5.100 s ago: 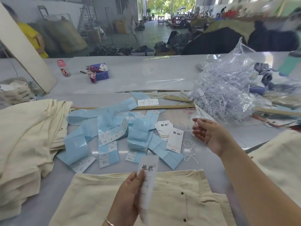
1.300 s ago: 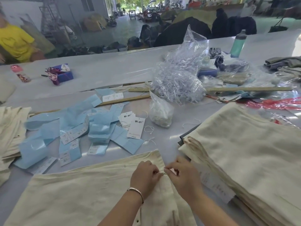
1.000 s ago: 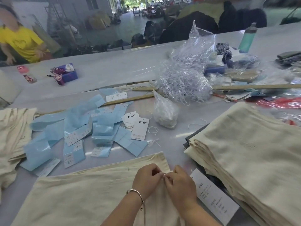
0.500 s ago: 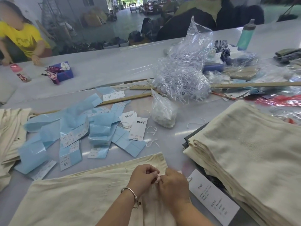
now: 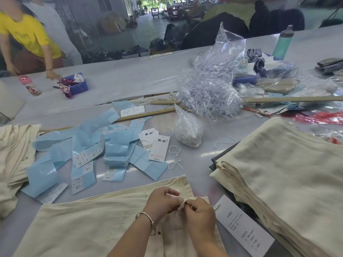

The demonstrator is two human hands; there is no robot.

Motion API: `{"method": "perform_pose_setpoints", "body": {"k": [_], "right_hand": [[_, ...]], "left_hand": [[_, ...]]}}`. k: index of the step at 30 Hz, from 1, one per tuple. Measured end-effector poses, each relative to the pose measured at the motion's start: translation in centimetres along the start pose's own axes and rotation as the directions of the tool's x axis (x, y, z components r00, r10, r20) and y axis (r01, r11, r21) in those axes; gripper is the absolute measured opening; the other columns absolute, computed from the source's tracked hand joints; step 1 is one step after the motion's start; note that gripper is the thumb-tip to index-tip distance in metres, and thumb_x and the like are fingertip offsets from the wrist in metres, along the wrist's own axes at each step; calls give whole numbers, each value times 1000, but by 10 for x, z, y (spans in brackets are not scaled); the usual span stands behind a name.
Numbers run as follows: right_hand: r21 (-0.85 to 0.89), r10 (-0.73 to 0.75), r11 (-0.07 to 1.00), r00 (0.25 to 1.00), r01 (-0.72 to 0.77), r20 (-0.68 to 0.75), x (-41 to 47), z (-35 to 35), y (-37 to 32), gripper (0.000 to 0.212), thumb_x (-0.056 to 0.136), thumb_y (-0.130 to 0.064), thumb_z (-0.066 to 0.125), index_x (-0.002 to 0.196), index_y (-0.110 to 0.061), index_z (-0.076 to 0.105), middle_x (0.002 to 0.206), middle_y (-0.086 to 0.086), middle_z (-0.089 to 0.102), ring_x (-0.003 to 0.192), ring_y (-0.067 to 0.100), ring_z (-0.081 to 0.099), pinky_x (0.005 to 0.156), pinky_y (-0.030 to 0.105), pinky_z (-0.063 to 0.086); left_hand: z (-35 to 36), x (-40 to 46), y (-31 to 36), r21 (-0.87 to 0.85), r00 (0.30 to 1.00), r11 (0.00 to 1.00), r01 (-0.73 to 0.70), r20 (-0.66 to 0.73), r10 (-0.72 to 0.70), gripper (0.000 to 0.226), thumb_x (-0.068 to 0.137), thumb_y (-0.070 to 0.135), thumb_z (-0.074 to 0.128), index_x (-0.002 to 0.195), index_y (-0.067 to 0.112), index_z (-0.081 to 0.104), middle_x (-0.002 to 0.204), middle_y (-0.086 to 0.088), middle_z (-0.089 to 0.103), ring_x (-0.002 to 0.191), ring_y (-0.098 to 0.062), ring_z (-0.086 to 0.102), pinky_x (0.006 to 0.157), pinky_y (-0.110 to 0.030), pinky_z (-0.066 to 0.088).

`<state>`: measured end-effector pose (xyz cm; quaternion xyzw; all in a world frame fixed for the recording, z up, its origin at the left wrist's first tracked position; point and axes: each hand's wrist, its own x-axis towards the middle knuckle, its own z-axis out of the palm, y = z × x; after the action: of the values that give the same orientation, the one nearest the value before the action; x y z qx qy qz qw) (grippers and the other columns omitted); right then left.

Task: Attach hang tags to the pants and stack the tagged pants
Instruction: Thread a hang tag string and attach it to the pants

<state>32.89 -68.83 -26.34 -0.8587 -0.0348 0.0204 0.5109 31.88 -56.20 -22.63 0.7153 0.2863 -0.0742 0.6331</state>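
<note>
Both hands meet over the cream pants (image 5: 89,225) on the desk (image 5: 193,164): the left hand (image 5: 163,203) and right hand (image 5: 199,213) pinch the white string (image 5: 181,204), as half a second ago; the hang tag (image 5: 243,226) lies just right.

Bright, even daylight fills the scene, strongest from an open doorway (image 5: 157,6) far at the back, where the outdoors is washed out. The glossy table (image 5: 130,76) carries pale streaks of glare, and the crumpled clear plastic bag (image 5: 213,80) glints. Shadows are soft and short, lying just under the stacked cloth. The wide-angle lens bends straight edges near the borders. The near foreground is fairly sharp; the background is hazy and slightly blurred.
</note>
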Motion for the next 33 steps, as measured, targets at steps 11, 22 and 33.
{"method": "perform_pose_setpoints", "body": {"k": [11, 22, 33], "right_hand": [[-110, -216, 969, 975, 221, 48, -1, -11, 3, 14, 76, -8, 77, 66, -17, 72, 65, -10, 47, 59, 7, 45, 55, 26, 38], [-812, -21, 549, 975, 196, 221, 17, -89, 20, 66, 88, -43, 46, 146, -20, 23, 138, -1, 44, 129, 20, 39, 101, 33, 34], [-540, -487, 673, 853, 505, 189, -2, -92, 11, 32, 40, -8, 83, 63, -17, 63, 67, -1, 57, 63, 25, 59, 60, 34, 44]], "left_hand": [[13, 0, -18, 65, 988, 994, -90, -116, 97, 23, 80, 6, 74, 60, 17, 69, 54, 9, 61, 52, -2, 52, 57, -17, 41], [24, -3, -4, -199, 995, 976, -93, -50, 84, 14, 93, 8, 61, 79, 5, 60, 75, -7, 74, 44, -9, 53, 45, -18, 39], [31, -22, -7, -249, 992, 961, -117, 8, 123, 9, 86, -10, 62, 87, -1, 63, 71, -13, 73, 56, -14, 66, 51, -19, 50]]}}
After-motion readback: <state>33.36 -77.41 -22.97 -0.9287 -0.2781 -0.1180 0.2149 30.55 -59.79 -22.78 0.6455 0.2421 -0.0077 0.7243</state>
